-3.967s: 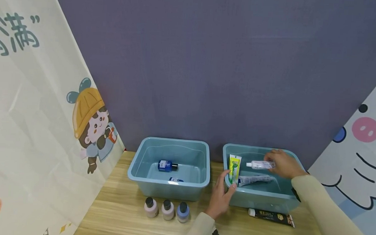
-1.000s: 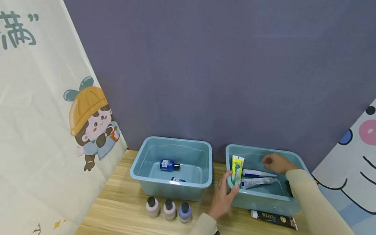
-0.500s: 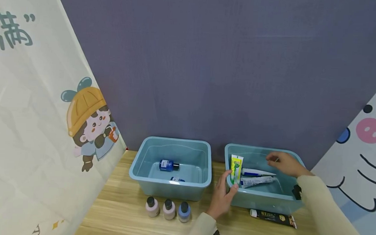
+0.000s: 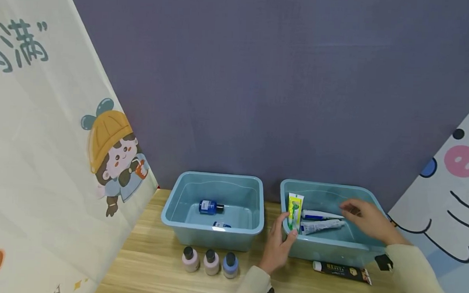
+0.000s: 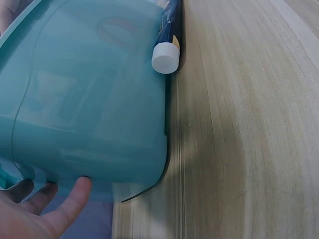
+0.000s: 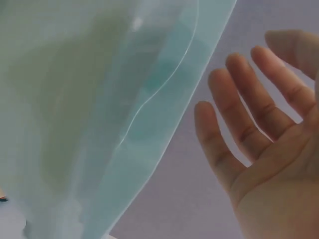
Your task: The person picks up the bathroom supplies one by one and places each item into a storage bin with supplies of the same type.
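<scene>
- Tubes are my work here, but going from the left: three small bottles stand in a row on the desk, just in front of the left bin.
- That left bin holds a blue bottle lying on its side, and a second one shows partly behind the near wall.
- My left hand grips the near left corner of the right bin, thumb against the outer wall and fingers hooked over the rim; my left wrist view shows the thumb on the outside of the plastic.
- Inside the right bin, a green and yellow tube leans upright against the left wall, just beside my fingertips.
- Two white tubes lie next to it on the bin floor, one behind the other.
- My right hand hovers over the right part of that bin, empty, fingers loosely spread; the right wrist view shows the open palm touching nothing.
- A dark tube lies on the desk, touching the front wall of the right bin.
- As I judge it, three tubes and two bottles are sorted; the dark tube and the three small bottles are left.
</scene>
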The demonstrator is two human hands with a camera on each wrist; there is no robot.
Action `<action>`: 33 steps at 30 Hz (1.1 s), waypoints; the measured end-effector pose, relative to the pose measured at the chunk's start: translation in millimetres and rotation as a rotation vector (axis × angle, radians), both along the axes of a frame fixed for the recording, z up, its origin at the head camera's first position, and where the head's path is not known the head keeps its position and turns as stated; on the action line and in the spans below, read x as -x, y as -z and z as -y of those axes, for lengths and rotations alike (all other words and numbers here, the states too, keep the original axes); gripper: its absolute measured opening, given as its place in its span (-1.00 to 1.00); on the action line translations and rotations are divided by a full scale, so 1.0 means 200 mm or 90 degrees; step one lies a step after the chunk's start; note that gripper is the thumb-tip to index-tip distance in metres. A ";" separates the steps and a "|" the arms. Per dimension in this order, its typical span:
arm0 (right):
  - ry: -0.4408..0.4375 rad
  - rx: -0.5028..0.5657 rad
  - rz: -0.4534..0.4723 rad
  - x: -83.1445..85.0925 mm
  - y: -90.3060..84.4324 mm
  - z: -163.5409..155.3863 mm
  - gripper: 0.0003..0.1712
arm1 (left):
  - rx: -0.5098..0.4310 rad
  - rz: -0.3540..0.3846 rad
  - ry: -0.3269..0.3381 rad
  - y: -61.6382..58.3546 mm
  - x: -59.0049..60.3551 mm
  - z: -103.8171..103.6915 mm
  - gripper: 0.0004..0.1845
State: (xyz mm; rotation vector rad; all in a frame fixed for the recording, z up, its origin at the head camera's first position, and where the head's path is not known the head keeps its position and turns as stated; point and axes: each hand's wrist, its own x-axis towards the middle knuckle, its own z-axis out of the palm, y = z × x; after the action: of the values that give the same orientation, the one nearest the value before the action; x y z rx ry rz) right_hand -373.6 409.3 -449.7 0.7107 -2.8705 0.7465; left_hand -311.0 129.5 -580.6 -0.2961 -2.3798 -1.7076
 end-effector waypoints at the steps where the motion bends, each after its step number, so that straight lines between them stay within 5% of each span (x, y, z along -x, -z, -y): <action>1: 0.018 0.005 -0.010 -0.09 0.01 0.01 -0.72 | 0.001 0.000 0.011 0.00 -0.05 0.02 -0.46; 3: 0.046 0.015 -0.033 -0.27 0.02 0.04 -0.77 | 0.002 -0.001 0.030 0.01 -0.14 0.06 -0.46; 5: 0.053 0.027 -0.052 -0.31 0.03 0.04 -0.78 | -0.002 0.002 0.028 0.01 -0.14 0.07 -0.46; 22: 0.088 0.161 -0.219 -0.57 0.20 0.09 -0.69 | -0.012 0.019 0.029 0.00 -0.14 0.06 -0.47; 33: 0.190 0.222 -0.242 -0.69 0.35 0.17 -0.71 | -0.014 0.028 0.028 0.00 -0.14 0.06 -0.46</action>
State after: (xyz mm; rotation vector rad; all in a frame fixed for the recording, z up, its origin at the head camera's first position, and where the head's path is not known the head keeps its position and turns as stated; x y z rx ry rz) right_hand -235.8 375.6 -519.2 0.3251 -2.3470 0.9164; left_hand -282.4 117.2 -581.0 -0.3125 -2.4009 -1.7773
